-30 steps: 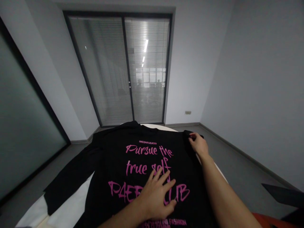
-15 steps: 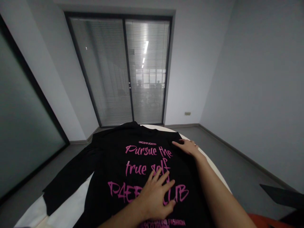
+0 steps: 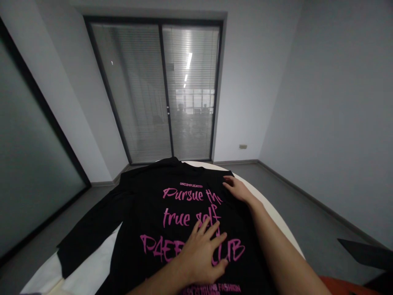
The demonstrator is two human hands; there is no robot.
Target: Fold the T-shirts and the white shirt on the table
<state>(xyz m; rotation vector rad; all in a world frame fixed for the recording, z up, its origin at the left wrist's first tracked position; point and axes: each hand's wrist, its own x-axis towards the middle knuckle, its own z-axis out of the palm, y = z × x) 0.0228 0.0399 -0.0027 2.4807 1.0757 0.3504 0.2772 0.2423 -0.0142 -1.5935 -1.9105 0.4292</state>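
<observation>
A black long-sleeved shirt [image 3: 147, 213] with pink lettering lies spread over a round white table. Flat on its middle, over the lower lines of print, rests my left hand [image 3: 204, 250], fingers spread and holding nothing. Near the shirt's far right shoulder, my right hand [image 3: 235, 188] has its thumb and fingers drawn together on the black cloth. A fold by this hand covers the end of the top large line of lettering. One sleeve [image 3: 89, 221] stretches out to the left; the right sleeve cannot be made out.
The white table [image 3: 281, 221] shows its curved rim at right and bare patches at lower left. Beyond it stand a glass door with blinds [image 3: 190, 123] and grey walls. A dark flat object [image 3: 362, 254] and something red [image 3: 340, 284] are at lower right.
My right hand has moved slightly left, its fingers closing toward the thumb. The cloth there has shifted over the last letter of the top large line. My left hand stays put.
</observation>
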